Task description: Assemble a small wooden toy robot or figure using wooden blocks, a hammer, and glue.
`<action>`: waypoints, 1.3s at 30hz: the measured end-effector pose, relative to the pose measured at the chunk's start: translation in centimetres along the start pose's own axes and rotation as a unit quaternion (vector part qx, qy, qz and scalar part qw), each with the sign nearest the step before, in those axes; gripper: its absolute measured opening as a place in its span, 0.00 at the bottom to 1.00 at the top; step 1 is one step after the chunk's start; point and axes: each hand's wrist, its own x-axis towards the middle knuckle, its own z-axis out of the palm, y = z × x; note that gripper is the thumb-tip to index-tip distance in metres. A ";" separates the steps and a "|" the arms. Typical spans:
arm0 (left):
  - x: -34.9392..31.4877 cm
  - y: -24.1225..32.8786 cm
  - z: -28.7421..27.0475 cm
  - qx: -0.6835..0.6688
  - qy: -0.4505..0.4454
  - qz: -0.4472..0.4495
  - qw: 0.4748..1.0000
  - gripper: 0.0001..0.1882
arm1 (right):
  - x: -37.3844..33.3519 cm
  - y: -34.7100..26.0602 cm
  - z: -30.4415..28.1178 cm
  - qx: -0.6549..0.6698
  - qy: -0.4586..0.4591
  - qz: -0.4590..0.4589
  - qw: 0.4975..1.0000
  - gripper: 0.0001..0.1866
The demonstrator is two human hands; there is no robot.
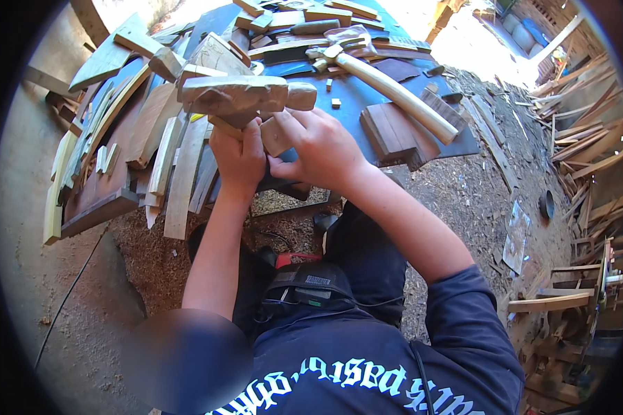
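Note:
My left hand (239,158) is closed round the wooden handle of a hammer, just below its head. The worn, brownish hammer head (235,95) lies crosswise above the hand, its round face toward the right. In my right hand (325,146) is a small wooden block (275,137), held between thumb and fingers beside the left fist. The right fingertips are partly hidden behind the hammer's round end. Both hands are over the near edge of the workbench (349,128). A second hammer (394,93), with a long pale wooden handle, lies on the bench to the right.
Wood offcuts (311,28) cover the bench's far side, and strips and boards (152,128) crowd its left. Dark brown blocks (391,131) rest at the right edge. A pile of wood strips (595,145) stands far right. A black device (308,283) with cables is at my lap.

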 end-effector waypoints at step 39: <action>-16.6 6.6 -0.4 -0.011 -0.090 -0.178 0.980 0.23 | -9.7 -2.9 -3.4 0.061 0.008 -0.012 0.998 0.32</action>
